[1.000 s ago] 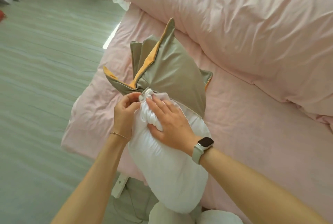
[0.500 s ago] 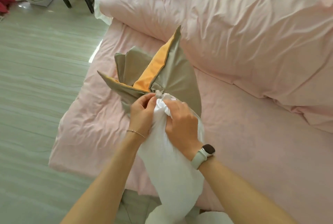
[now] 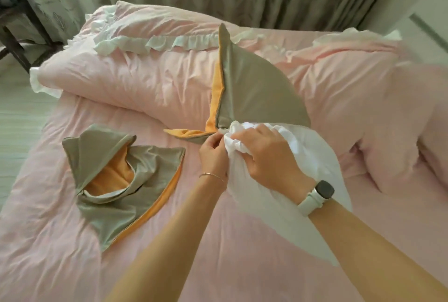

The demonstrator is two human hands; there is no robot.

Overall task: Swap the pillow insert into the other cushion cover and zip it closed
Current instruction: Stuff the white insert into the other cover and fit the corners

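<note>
At frame centre, the right hand [image 3: 264, 153] clutches the bunched white insert [image 3: 305, 170] at the raised cover [image 3: 252, 93]. The left hand [image 3: 212, 156] pinches that cover's edge. A second cover [image 3: 126, 180] lies lower left.

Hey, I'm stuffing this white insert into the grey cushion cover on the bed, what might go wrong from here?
The insert is bunched tight in your right hand at the cover opening, so it may go in wadded and leave corners empty. Your left hand pinches right at the zip end; fabric could catch there or the seam strain.
</note>
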